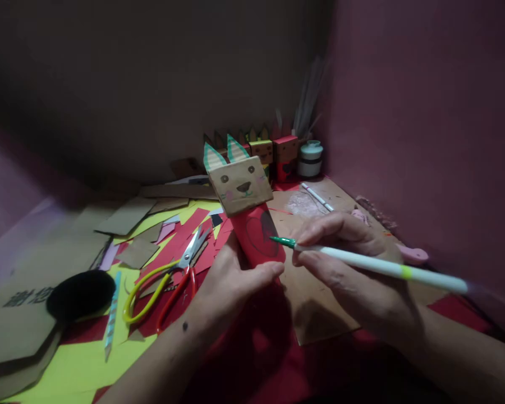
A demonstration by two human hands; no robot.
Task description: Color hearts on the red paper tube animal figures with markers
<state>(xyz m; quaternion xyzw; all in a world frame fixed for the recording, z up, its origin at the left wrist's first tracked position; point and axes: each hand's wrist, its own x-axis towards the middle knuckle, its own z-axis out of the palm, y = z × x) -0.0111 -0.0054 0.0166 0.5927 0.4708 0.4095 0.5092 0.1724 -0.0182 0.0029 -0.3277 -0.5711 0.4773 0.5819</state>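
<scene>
My left hand (239, 275) is closed around the red body of a cardboard animal figure (242, 188), holding it up and tilted a little to the left. The figure has a box head with a drawn face and pointed ears edged in green. On its red front is a dark heart outline, partly filled in on the right side. In my right hand (345, 252) is a white brush pen (362, 262) with a green tip, pinched near the front. Its tip is at the right side of the heart; whether it touches the surface I cannot tell.
Scissors (186, 262) with yellow and red handles lie on paper scraps to the left, near a striped pencil (113, 317) and a black round object (82, 294). Similar figures (285, 152) and a lidded jar (310, 160) stand at the back. Another pen (317, 196) lies beyond my right hand.
</scene>
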